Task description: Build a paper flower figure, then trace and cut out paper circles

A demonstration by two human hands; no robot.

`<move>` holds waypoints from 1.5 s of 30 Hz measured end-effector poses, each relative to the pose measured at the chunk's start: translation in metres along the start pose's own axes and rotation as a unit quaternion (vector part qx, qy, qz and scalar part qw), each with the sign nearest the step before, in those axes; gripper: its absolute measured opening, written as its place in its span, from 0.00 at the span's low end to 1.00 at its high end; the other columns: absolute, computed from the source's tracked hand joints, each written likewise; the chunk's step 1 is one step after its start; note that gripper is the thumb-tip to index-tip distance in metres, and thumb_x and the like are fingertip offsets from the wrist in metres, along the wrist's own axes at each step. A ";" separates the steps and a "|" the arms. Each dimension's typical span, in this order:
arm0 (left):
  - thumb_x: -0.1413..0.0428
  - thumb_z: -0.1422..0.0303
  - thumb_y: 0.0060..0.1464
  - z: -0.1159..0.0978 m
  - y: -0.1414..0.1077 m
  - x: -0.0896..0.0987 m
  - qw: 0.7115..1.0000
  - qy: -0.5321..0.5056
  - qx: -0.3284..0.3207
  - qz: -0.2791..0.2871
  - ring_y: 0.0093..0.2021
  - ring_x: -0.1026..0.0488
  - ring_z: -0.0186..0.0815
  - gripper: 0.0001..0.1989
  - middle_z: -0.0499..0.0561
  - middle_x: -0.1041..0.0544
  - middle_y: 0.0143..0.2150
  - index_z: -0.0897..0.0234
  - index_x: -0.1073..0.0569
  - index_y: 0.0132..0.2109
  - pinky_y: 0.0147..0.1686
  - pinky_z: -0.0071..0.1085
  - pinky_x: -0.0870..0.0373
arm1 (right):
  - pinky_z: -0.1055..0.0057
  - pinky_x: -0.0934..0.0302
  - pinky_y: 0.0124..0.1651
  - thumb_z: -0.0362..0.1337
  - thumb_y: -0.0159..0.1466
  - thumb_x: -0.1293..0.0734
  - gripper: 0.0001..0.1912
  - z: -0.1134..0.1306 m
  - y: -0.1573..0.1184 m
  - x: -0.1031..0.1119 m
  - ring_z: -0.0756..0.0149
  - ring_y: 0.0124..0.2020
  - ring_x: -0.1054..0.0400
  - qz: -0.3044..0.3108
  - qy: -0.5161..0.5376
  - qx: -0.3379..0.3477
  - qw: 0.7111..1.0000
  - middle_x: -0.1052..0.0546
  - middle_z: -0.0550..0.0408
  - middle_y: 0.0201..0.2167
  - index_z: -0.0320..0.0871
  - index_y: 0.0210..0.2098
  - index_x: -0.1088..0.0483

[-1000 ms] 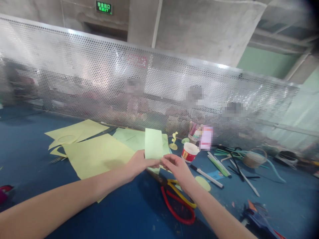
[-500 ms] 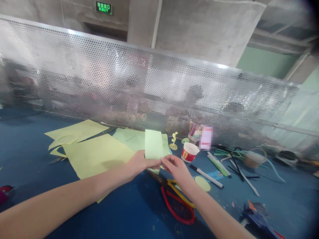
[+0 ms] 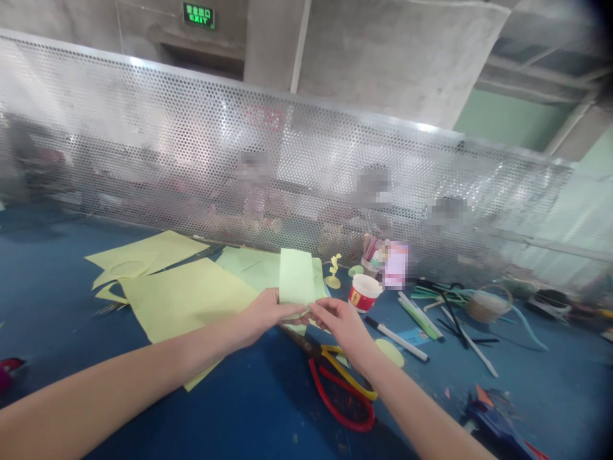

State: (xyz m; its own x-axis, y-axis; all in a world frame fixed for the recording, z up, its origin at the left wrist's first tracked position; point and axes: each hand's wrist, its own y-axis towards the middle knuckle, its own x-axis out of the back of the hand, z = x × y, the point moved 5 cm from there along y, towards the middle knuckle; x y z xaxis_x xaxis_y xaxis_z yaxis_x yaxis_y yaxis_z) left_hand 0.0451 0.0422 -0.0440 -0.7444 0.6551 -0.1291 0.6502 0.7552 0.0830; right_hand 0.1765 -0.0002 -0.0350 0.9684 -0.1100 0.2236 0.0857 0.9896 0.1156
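A small rectangle of pale green paper [image 3: 295, 275] is held up above the table by its lower edge. My left hand [image 3: 265, 315] pinches its lower left part, thumb lying along the bottom edge. At the lower right corner, the fingertips of my right hand [image 3: 335, 317] are closed on the same paper, close beside the left thumb. Scissors [image 3: 342, 399] with one red and one yellow handle loop lie under my hands, their blades partly hidden. Large yellow-green sheets [image 3: 191, 297] spread out to the left, and more green paper [image 3: 246, 265] lies behind my left hand.
Right of my hands are a red-and-white paper cup [image 3: 365, 294], a yellow paper figure on a round base [image 3: 334, 271], markers [image 3: 397, 338], pipe cleaners [image 3: 460, 319] and a small basket [image 3: 488, 305]. A blue glue gun [image 3: 500, 425] lies front right. A perforated metal screen [image 3: 201, 153] borders the table's back.
The green paper has shifted very slightly and its lower edge looks a little more curled between my fingers. Both hands stay almost in place.
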 end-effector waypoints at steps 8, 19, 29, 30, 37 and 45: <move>0.36 0.64 0.43 0.001 0.001 0.004 0.999 0.037 -0.007 -0.015 0.35 0.25 0.36 0.17 0.55 0.21 0.35 0.68 0.23 0.41 0.38 0.30 0.30 | 0.74 0.46 0.28 0.46 0.53 0.33 0.14 0.000 0.000 0.000 0.72 0.22 0.41 0.009 -0.008 0.006 1.000 0.32 0.60 0.19 0.39 0.25 0.30; 0.38 0.67 0.44 0.005 0.003 0.003 1.000 0.006 0.004 -0.006 0.38 0.24 0.39 0.18 0.57 0.21 0.39 0.70 0.24 0.43 0.44 0.34 0.30 | 0.73 0.47 0.28 0.43 0.53 0.33 0.12 0.003 0.001 0.001 0.72 0.21 0.41 0.009 -0.037 0.012 0.999 0.33 0.61 0.17 0.40 0.22 0.32; 0.36 0.65 0.41 0.006 0.003 0.008 0.999 0.039 0.007 -0.029 0.34 0.25 0.36 0.19 0.55 0.21 0.34 0.69 0.24 0.42 0.38 0.31 0.29 | 0.73 0.47 0.28 0.44 0.53 0.33 0.13 0.001 0.001 -0.001 0.72 0.21 0.42 0.016 -0.046 0.014 0.999 0.33 0.60 0.17 0.40 0.22 0.33; 0.35 0.65 0.41 0.007 0.003 0.008 0.999 0.038 0.006 -0.030 0.34 0.25 0.36 0.19 0.55 0.21 0.34 0.69 0.24 0.42 0.38 0.31 0.30 | 0.73 0.47 0.28 0.44 0.53 0.33 0.13 0.000 0.001 -0.001 0.72 0.22 0.41 0.016 -0.046 0.014 0.999 0.33 0.60 0.17 0.40 0.22 0.33; 0.35 0.65 0.40 0.006 0.003 0.007 0.999 0.039 -0.002 -0.020 0.34 0.26 0.35 0.20 0.54 0.21 0.35 0.67 0.24 0.43 0.37 0.29 0.30 | 0.73 0.46 0.29 0.46 0.53 0.33 0.14 -0.002 0.000 -0.002 0.71 0.22 0.40 0.013 -0.045 0.003 0.999 0.32 0.60 0.19 0.40 0.25 0.32; 0.37 0.68 0.41 0.007 0.002 0.006 0.998 0.054 0.009 -0.025 0.35 0.26 0.36 0.17 0.53 0.21 0.34 0.67 0.24 0.42 0.37 0.29 0.31 | 0.74 0.49 0.27 0.45 0.52 0.33 0.14 -0.002 0.000 -0.003 0.73 0.21 0.43 0.006 -0.035 -0.002 0.999 0.34 0.62 0.17 0.41 0.22 0.35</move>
State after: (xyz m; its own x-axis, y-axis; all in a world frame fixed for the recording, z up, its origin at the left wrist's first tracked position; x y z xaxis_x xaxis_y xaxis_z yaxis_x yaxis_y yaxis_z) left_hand 0.0435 0.0478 -0.0519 -0.7873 0.6161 -0.0249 0.6140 0.7870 0.0613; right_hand 0.1745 0.0000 -0.0372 0.9506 -0.1042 0.2925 0.0750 0.9912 0.1093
